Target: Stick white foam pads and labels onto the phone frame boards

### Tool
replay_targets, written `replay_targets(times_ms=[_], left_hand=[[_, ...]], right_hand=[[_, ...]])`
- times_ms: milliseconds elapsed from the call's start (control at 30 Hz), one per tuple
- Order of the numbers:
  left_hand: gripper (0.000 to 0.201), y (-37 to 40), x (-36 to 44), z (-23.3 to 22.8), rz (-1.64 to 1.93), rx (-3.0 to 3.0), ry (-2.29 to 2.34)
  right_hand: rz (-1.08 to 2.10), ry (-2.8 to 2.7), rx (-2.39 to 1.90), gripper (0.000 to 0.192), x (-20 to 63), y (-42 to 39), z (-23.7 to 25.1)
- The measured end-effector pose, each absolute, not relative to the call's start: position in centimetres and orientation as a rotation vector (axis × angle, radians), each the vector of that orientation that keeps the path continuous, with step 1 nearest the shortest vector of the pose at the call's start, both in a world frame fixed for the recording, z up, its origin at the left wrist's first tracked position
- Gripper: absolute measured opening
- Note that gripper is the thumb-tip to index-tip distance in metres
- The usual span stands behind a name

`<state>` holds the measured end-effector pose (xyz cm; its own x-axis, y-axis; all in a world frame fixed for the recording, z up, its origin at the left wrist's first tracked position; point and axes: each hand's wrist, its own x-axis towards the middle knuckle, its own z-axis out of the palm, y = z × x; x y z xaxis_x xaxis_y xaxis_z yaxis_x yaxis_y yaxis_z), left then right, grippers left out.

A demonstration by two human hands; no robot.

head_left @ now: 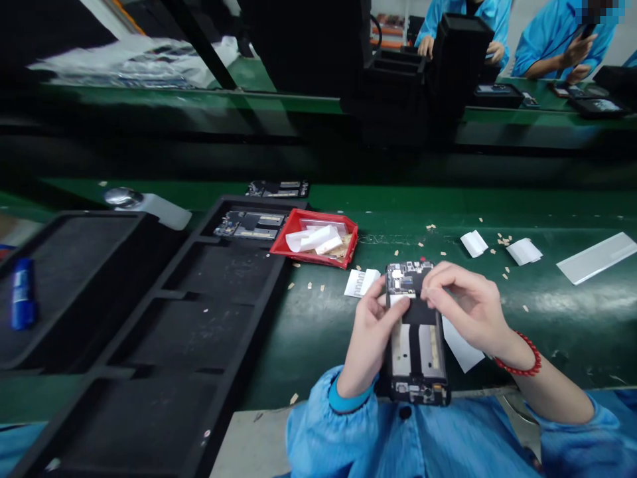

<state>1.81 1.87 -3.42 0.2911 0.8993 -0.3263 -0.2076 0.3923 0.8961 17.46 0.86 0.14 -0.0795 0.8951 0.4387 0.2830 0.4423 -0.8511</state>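
An opened phone point(415, 348) with its circuit board and battery area bare is held tilted up at the bench's front edge. My left hand point(371, 326) grips it along the left side, thumb lying across the front below the board. At the phone's upper right, my right hand point(465, 302) has thumb and forefinger pinched together over the board. Whatever sits between those fingertips is too small to make out. White folded paper point(359, 283) lies just beyond my left hand, and a white sheet point(462, 342) is partly hidden under my right.
A red bin point(348, 249) holds paper and small tan bits. Left of it stands a long black compartment tray point(253, 332) with another opened phone point(253, 224). A blue marker point(22, 292) rests on a second tray. Paper stacks point(524, 251) lie right; co-workers sit across.
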Motion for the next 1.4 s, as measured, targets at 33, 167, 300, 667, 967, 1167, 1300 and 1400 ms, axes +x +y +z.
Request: replay_targets(times_ms=[33, 167, 300, 667, 967, 1167, 1300, 1400], left_hand=[[0.049, 2.1, 1.9, -3.4, 0.827, 0.737, 0.98], [0.045, 1.9, 1.6, -2.6, 0.545, 0.461, 0.862], [0.049, 0.4, 1.1, -1.9, 0.644, 0.572, 0.769], [0.075, -1.7, 1.3, 0.9, 0.77, 1.031, 0.745], [0.088, -2.7, 0.8, 2.8, 0.751, 1.043, 0.8], [0.086, -2.6, 0.9, 3.2, 0.765, 1.114, 0.808], [0.076, -2.5, 1.0, 3.4, 0.723, 1.089, 0.837], [0.073, -2.4, 1.2, 3.3, 0.756, 1.043, 0.812]], right_hand=[[0.701, -1.647, -1.044, 0.015, 17.3, 0.7, 0.2], [0.74, -1.683, -1.191, 0.017, 17.2, 0.4, 0.2], [1.001, -1.678, -1.209, 0.019, 17.6, -0.6, 1.0], [1.066, -1.788, -1.055, 0.02, 17.0, -1.6, 4.0], [1.039, -1.837, -1.02, 0.023, 16.8, -1.6, 4.5], [1.021, -1.842, -1.049, 0.024, 16.7, -1.5, 4.5], [1.002, -1.84, -1.056, 0.024, 16.7, -1.4, 4.6], [1.0, -1.842, -1.055, 0.024, 16.6, -1.4, 4.7]])
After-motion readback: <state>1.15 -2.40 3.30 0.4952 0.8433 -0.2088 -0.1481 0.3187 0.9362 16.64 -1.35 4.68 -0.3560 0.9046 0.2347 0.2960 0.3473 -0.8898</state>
